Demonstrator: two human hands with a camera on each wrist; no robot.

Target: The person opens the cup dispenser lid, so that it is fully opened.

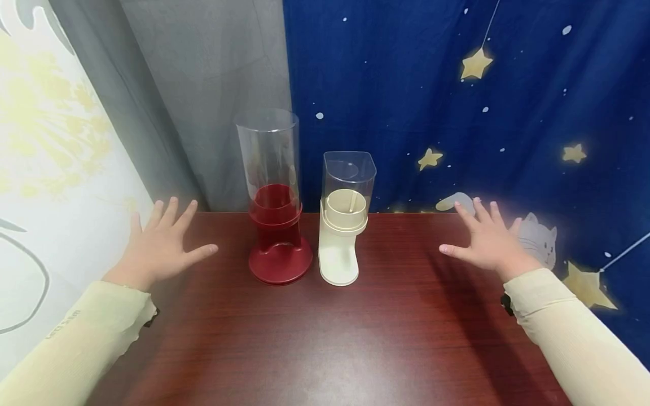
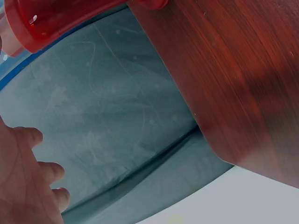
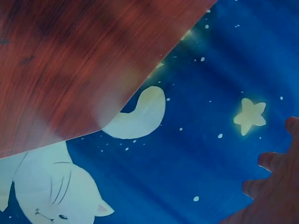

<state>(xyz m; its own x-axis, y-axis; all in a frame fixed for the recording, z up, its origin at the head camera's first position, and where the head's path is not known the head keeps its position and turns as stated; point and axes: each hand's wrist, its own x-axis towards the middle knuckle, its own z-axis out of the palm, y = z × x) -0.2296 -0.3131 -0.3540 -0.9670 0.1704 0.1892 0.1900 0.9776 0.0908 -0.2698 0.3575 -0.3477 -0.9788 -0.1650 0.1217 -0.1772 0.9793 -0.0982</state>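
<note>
Two dispensers stand side by side at the back of a dark red wooden table point(image 1: 335, 338). The taller red dispenser point(image 1: 280, 262) has a clear cylindrical container on top. To its right is a shorter cream dispenser point(image 1: 339, 256) with a clear squarish container. My left hand point(image 1: 159, 245) hovers at the table's left side, fingers spread, holding nothing. Over the right side, my right hand point(image 1: 490, 242) is likewise spread and holds nothing. Both are well apart from the dispensers. Part of the red dispenser point(image 2: 60, 21) also shows in the left wrist view.
A grey curtain point(image 1: 213, 62) and a blue curtain with stars point(image 1: 386, 67) hang behind the table's back edge. At the left hangs a white patterned cloth point(image 1: 45, 169). The table's right corner point(image 3: 100, 123) shows in the right wrist view.
</note>
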